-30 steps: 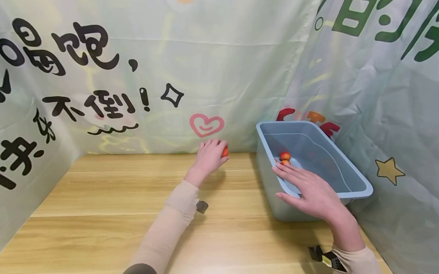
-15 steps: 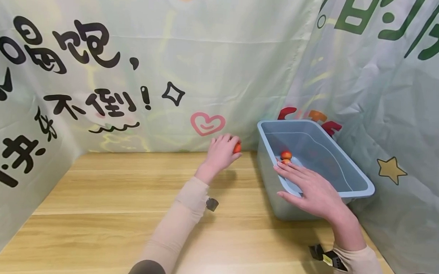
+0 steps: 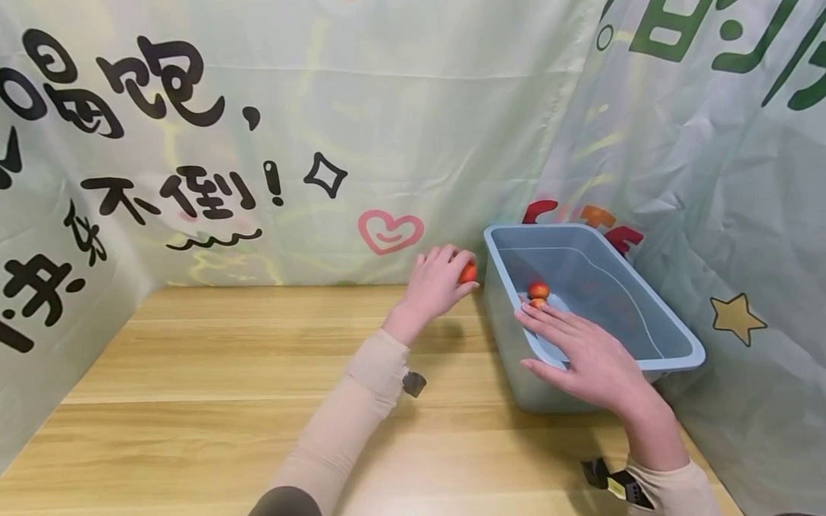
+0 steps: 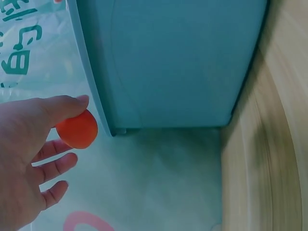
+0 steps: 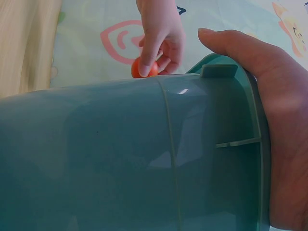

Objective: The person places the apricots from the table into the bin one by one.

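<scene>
My left hand (image 3: pixel 441 280) pinches a small round red-orange fruit (image 3: pixel 468 273), raised over the table just left of the bin. Thumb and forefinger press on the fruit (image 4: pixel 78 129) in the left wrist view, while the other fingers curve loosely below. A blue-grey plastic bin (image 3: pixel 503 314) stands at the right of the table. Over its near left rim lies my right hand (image 3: pixel 580 355), its fingers extended and its thumb along the outside. Inside the bin, red-and-yellow fruits (image 3: pixel 538 290) lie near the left wall, partly hidden by the right fingertips.
The wooden table (image 3: pixel 197 387) meets a printed cloth backdrop (image 3: pixel 417 137) at the back and sides. A second cloth side (image 3: pixel 782 248) rises close to the bin's right edge. Black straps (image 3: pixel 617 485) sit at my right wrist.
My left hand has moved right and slightly farther back with the fruit, nearing the bin's left side. The right hand has stayed on the rim.
</scene>
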Action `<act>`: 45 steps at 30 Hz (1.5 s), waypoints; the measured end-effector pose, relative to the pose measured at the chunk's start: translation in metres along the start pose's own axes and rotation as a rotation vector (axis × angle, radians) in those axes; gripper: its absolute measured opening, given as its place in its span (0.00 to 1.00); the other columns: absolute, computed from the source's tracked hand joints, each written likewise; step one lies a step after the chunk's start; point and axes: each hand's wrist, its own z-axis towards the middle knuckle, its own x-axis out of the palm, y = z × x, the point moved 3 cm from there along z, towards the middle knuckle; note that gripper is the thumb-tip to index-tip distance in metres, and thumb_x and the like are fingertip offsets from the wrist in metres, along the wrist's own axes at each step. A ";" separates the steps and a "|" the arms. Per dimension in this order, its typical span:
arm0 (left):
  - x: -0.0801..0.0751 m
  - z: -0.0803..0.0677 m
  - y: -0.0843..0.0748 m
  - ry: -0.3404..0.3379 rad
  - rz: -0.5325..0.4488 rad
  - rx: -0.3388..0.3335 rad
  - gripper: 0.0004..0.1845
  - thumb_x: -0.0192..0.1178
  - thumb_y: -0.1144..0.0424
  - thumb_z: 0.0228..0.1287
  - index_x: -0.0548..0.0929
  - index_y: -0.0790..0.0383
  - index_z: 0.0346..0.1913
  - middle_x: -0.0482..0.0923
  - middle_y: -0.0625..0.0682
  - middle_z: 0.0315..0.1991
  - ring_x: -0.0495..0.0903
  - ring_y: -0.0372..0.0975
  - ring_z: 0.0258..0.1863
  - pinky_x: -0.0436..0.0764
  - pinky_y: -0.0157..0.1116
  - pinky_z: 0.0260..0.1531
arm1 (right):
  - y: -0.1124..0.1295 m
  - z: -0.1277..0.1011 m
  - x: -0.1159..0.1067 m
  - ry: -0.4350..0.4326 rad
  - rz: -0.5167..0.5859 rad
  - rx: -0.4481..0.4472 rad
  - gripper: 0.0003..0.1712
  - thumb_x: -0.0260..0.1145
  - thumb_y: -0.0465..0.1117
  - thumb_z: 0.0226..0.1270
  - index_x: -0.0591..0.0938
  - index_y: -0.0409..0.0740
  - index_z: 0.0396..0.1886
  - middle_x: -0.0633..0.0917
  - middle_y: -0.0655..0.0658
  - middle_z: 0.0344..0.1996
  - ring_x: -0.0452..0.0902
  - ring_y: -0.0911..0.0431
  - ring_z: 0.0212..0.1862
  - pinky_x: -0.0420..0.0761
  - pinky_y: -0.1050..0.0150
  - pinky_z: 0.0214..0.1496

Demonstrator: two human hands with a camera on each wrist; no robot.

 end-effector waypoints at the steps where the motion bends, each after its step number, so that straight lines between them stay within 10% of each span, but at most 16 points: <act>1: 0.000 0.001 -0.002 -0.009 -0.001 0.007 0.22 0.63 0.45 0.63 0.75 0.47 0.56 0.77 0.48 0.52 0.74 0.43 0.51 0.71 0.41 0.45 | 0.000 0.000 0.000 0.000 -0.002 0.000 0.39 0.64 0.64 0.62 0.69 0.58 0.71 0.71 0.49 0.71 0.66 0.48 0.72 0.68 0.48 0.67; 16: -0.008 0.011 -0.032 -0.197 -0.162 0.120 0.20 0.67 0.54 0.62 0.79 0.55 0.55 0.78 0.52 0.52 0.77 0.46 0.50 0.77 0.41 0.51 | -0.001 0.000 0.000 0.006 0.012 0.008 0.39 0.64 0.64 0.62 0.70 0.57 0.71 0.72 0.47 0.70 0.66 0.46 0.71 0.67 0.46 0.67; 45: 0.006 0.019 -0.057 -0.142 -0.225 0.207 0.17 0.63 0.59 0.66 0.78 0.57 0.57 0.79 0.50 0.55 0.78 0.39 0.56 0.77 0.35 0.58 | -0.001 0.001 0.001 -0.001 0.005 0.000 0.39 0.64 0.63 0.62 0.70 0.57 0.71 0.72 0.47 0.69 0.67 0.46 0.70 0.67 0.46 0.67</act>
